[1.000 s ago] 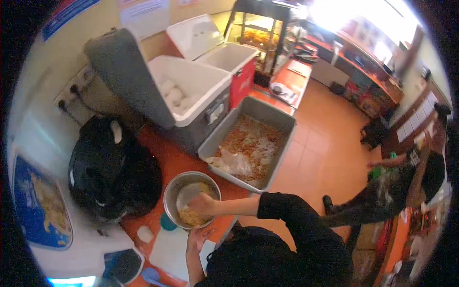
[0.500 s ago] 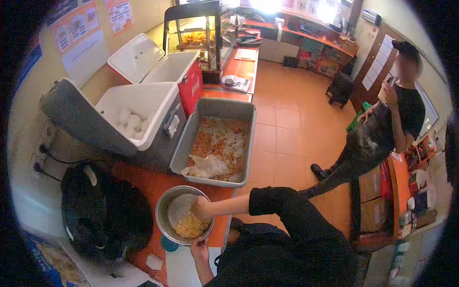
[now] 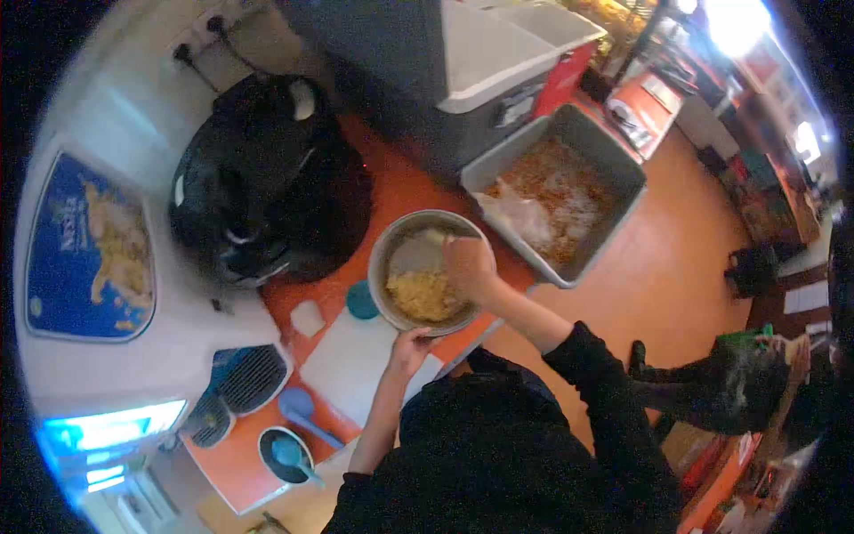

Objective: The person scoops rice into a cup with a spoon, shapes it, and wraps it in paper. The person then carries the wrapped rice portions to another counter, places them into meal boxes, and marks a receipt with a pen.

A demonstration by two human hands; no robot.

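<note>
A round metal bowl [image 3: 384, 298] rests near the counter's front edge, with a yellow crumbly mass [image 3: 425, 294] inside, mostly at its near side. My left hand [image 3: 412, 350] holds the bowl's near rim, fingers closed on it. My right hand [image 3: 467, 267] reaches into the bowl at its right side, fingers curled down; whatever its fingertips hold is hidden. Just beyond the bowl on the right stands a grey bin [image 3: 627, 182] with orange-brown bits and a crumpled pale plastic bag [image 3: 523, 216]. Beside the bowl lie a teal round lid [image 3: 361, 301] and a white board [image 3: 347, 360].
A large black cooker [image 3: 267, 187] stands at the left. Below are a blue ladle [image 3: 298, 407] and a small bowl with a light-blue spoon [image 3: 286, 451]. Behind are a grey cooler [image 3: 400, 71] and a red cooler [image 3: 567, 76]. A person [image 3: 712, 383] stands at the right.
The view has swung left and down, so more of the near counter shows and the person's head is out of view. Both my hands remain at the bowl.
</note>
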